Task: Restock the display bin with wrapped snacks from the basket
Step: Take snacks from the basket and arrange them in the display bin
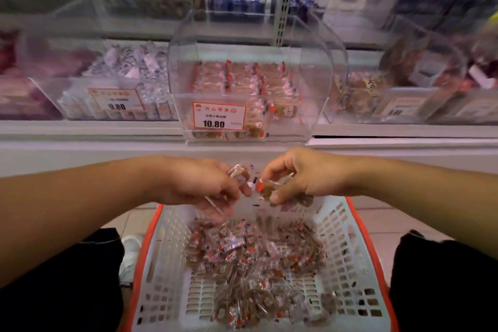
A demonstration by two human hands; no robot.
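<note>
Left hand (pixel 199 183): fingers curled, gripping wrapped snacks (pixel 238 173). Right hand (pixel 304 178): fingers pinched on snack (pixel 266 188). Both hands above far rim of basket (pixel 347 250). Loose snack pile (pixel 256 264) on basket floor. Clear display bin (pixel 318 81) on shelf behind hands, partly filled; price tag (pixel 218 116) on front.

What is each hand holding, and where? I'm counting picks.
Left hand pinches wrapped snacks at their edge; right hand pinches another snack likewise.
</note>
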